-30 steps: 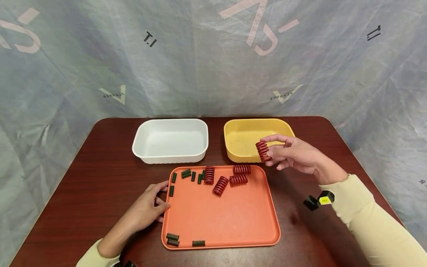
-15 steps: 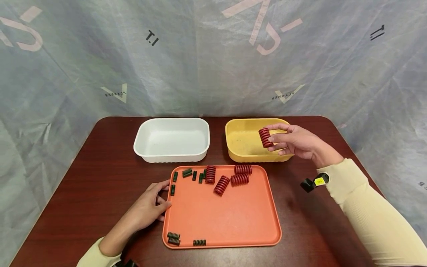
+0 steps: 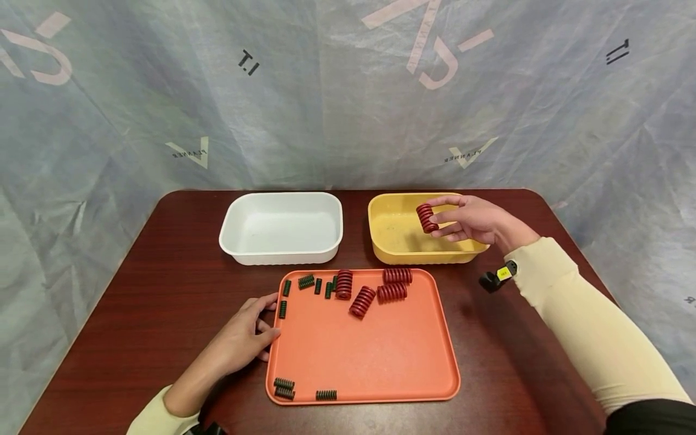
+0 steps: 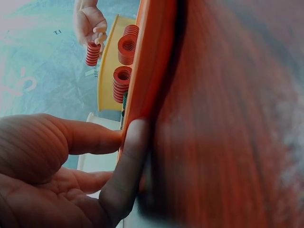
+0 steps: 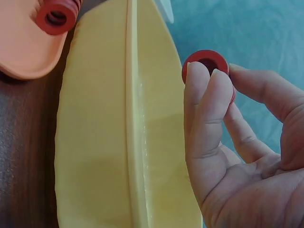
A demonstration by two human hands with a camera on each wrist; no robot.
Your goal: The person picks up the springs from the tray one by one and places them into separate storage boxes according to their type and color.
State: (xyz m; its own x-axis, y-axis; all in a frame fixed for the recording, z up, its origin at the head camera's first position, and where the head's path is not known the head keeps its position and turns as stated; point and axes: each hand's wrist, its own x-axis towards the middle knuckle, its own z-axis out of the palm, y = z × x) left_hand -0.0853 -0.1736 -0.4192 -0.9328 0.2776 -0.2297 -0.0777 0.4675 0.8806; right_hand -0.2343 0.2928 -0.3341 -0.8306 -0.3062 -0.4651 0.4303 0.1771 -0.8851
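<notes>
Over the yellow bin [image 3: 429, 257], my right hand [image 3: 469, 219] pinches a red coil spring [image 3: 426, 218] between thumb and fingertips. The right wrist view shows this spring's ring-shaped end above the bin's inside. At the left side of the orange tray [image 3: 364, 356], my left hand [image 3: 244, 338] pinches the tray's rim, thumb on top and a finger underneath in the left wrist view. Several red springs [image 3: 362, 301] lie along the tray's far side. Small dark green springs [image 3: 306, 281] lie in its far left corner, and others [image 3: 326, 395] near its front edge.
Left of the yellow bin stands a white bin [image 3: 281, 258], with nothing visible inside. Both bins sit behind the tray on a dark reddish-brown table [image 3: 147, 290]. A grey printed sheet [image 3: 326, 109] hangs behind the table.
My right hand has carried the red spring forward from the yellow bin's front edge to over its inside, then slightly left. My left hand stays on the tray's rim.
</notes>
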